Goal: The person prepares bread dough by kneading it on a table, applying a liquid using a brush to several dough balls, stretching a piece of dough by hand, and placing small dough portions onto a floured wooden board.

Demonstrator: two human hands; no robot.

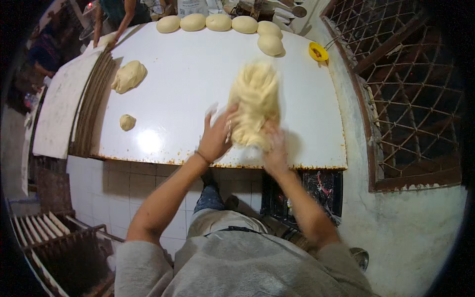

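Observation:
A long, soft piece of pale dough (pixel 255 96) is stretched out in front of me, smeared by motion, over the right half of the white table. My left hand (pixel 217 132) grips its near left side, with the thumb sticking out. On the near right side, my right hand (pixel 275 147) has hold of the dough too, its fingers blurred and partly hidden. To the left lie a rough dough lump (pixel 129 76) and a small dough piece (pixel 127 122), apart from my hands.
Several smooth dough balls (pixel 218 22) line the far edge of the table (pixel 183 94). A yellow bowl (pixel 318 51) sits at the far right corner. Stacked boards (pixel 64 104) lean along the left side, where another person's arms (pixel 123 22) reach in. A barred window (pixel 396 89) is at right.

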